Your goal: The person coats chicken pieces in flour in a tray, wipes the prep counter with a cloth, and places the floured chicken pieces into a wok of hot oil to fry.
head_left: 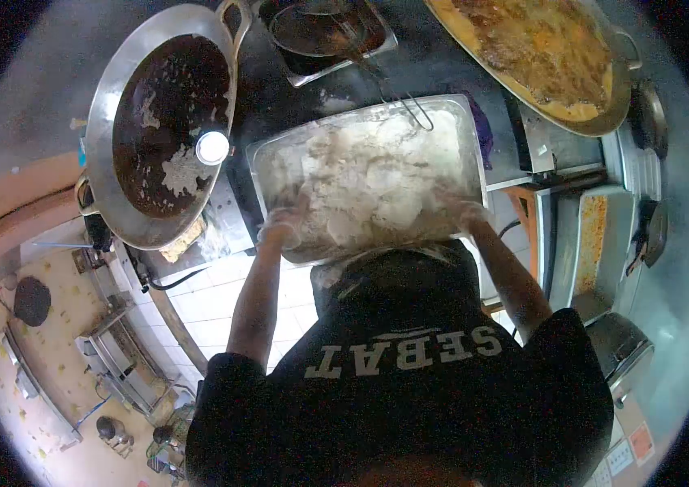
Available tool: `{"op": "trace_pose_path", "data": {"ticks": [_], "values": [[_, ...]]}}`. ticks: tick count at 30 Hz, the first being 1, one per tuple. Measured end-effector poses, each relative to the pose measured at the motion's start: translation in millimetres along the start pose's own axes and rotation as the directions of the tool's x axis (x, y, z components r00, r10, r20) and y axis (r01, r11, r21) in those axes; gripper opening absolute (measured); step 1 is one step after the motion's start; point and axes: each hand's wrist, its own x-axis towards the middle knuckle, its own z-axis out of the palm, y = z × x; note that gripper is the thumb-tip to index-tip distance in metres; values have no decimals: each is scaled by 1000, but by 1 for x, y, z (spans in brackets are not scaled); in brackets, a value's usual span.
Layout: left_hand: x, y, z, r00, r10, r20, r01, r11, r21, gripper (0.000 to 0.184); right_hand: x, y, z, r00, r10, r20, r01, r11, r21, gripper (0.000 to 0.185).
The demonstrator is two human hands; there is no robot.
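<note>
One rectangular metal tray (477, 152) of white powder (385, 191), probably flour, lies between one left wok (99, 138) of dark liquid and one right wok (619, 93) of golden froth. Two hands are in it, left hand (288, 217) and right hand (458, 208) near opposite sides; both blur, so I cannot tell whether either grip is grasping. Pale clumps and greyish hollows mark the powder. One wire handle (375, 73) crosses the far rim; the near rim sits just beside the torso (401, 365).

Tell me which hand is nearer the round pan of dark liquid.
Left. The left hand is at the tray, on the side toward the pan; the right hand is at the opposite side, farther away.
</note>
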Motion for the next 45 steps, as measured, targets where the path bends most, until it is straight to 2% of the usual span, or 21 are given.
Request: {"op": "trace_pose_path", "data": {"ticks": [3,8,14,19,21,22,24,25,26,27,28,29,31,32,33,35,36,37,39,42,45], "values": [[12,1,21,984,-22,174,18,999,27,38,14,24,26,948,-172,269,193,980,-56,64],[29,20,36,948,172,268,-125,975,-184,44,40,-1,75,835,-176,521,293,944,-151,64],[12,57,8,954,272,126,-200,890,-410,51,44,-33,84,879,-156,451,319,895,-311,63],[-26,98,-62,956,293,-11,-264,844,-467,58,12,-57,61,918,-268,292,359,873,-330,62],[-42,114,-95,956,286,68,-256,923,-288,60,-7,-69,58,902,-365,232,428,825,-368,62],[-40,115,-101,935,247,255,-312,914,258,48,-17,-76,56,868,-445,218,495,756,-428,62],[-56,116,-106,957,203,210,-267,898,351,59,-31,-87,49,764,-607,219,518,374,-769,62],[-64,118,-121,941,332,69,-334,942,19,56,-65,-125,43,809,-565,162,580,724,-374,60],[-68,116,-130,910,400,-110,-414,859,-301,54,-72,-132,36,858,-498,122,513,830,-219,60],[-65,106,-132,908,404,-108,-417,858,-301,54,-78,-139,30,900,-428,81,433,900,-50,59],[-56,90,-134,917,393,-71,-386,829,-404,53,-73,-135,20,919,-393,43,395,909,-135,60],[-43,77,-131,949,298,-106,-314,842,-439,53,-68,-130,9,934,-357,5,349,912,-216,61],[-15,50,-116,968,8,-250,-129,873,-470,55,-50,-116,-6,980,-189,-69,194,979,60,52],[-1,34,-101,967,11,-255,-134,873,-469,55,-37,-109,-12,991,-103,-86,118,972,201,48],[11,17,-81,919,45,-391,-185,926,-329,57,-23,-101,-16,996,-12,-86,41,941,337,44],[31,3,-54,853,94,-513,-212,962,-175,59,13,-77,-15,995,75,-71,-33,883,468,40],[39,11,-51,971,1,-238,-122,859,-497,62,41,-57,-11,990,-138,38,108,895,432,47],[49,15,-36,989,32,-142,-108,817,-567,61,66,-41,-9,928,-341,152,255,877,407,54],[52,41,-16,981,183,-68,-189,805,-562,58,72,-35,4,892,-371,258,272,897,349,60],[54,74,15,928,373,19,-328,840,-433,54,56,-70,39,972,-129,197,83,971,226,61],[42,95,24,906,413,90,-371,879,-300,50,28,-105,59,978,185,99,-183,983,-33,69]]}}
